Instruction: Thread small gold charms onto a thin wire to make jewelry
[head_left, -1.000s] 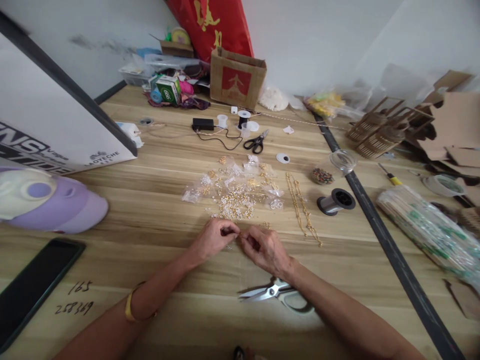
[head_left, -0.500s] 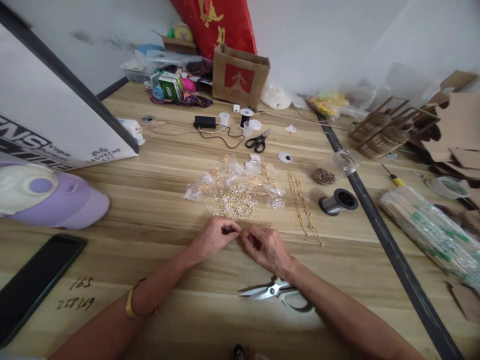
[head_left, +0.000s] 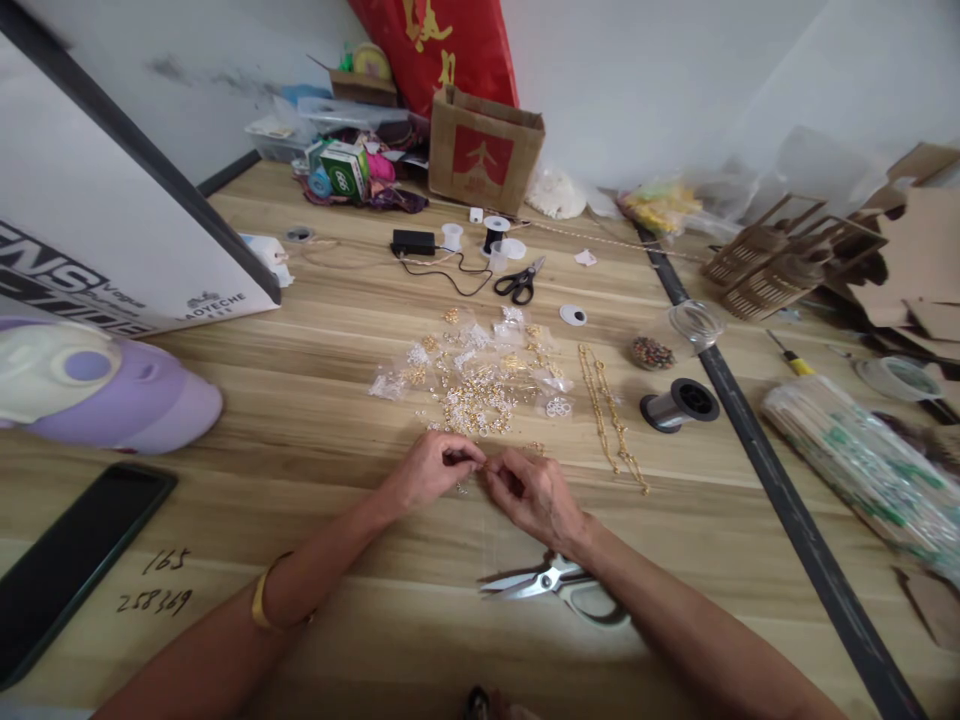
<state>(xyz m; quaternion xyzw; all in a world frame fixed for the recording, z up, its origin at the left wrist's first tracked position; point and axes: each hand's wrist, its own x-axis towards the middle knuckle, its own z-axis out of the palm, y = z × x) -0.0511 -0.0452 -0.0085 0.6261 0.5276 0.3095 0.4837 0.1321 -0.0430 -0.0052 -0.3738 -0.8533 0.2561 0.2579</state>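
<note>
Pinching tiny pc nr bead pile point(head_left: 478, 403)

L hand point(head_left: 441, 470) & R hand point(head_left: 536, 497) are pinching, nearly touching, prob. gripping tiny pc (too small to ID) on near side of bead pile. Risk: slack pinch could be letting it slip, getting lost amongst similar bits.

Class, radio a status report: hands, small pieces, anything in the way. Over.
Left hand and right hand pinched, close together; anything held too small to tell. Loose gold and clear pieces just beyond. Pale-handled scissors nearby, possibly in the way.
</note>
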